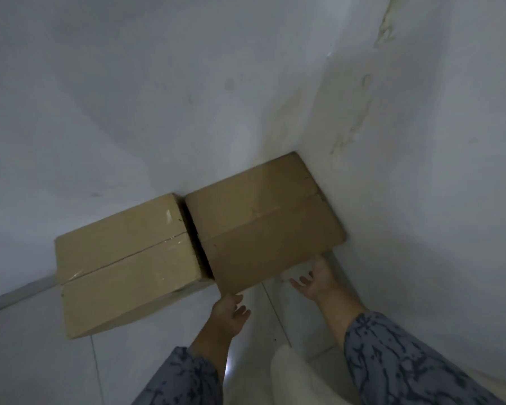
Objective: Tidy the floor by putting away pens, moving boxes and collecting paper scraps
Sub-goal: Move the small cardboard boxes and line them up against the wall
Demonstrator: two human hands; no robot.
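Two closed brown cardboard boxes stand side by side in a corner of white walls. The right box (263, 220) fills the corner itself; the left box (126, 261) sits against the back wall, a narrow dark gap between them. My left hand (230, 314) is just below the right box's near left corner, fingers spread, holding nothing. My right hand (316, 277) is under the box's near right edge, palm up, fingers apart; whether it touches the box I cannot tell. Both arms wear patterned blue-grey sleeves.
White tiled floor (41, 361) stretches in front of the boxes. The back wall (129, 97) and the right wall (435, 171) close in the corner. A pale cloth-like shape (292, 375) lies at the bottom between my arms.
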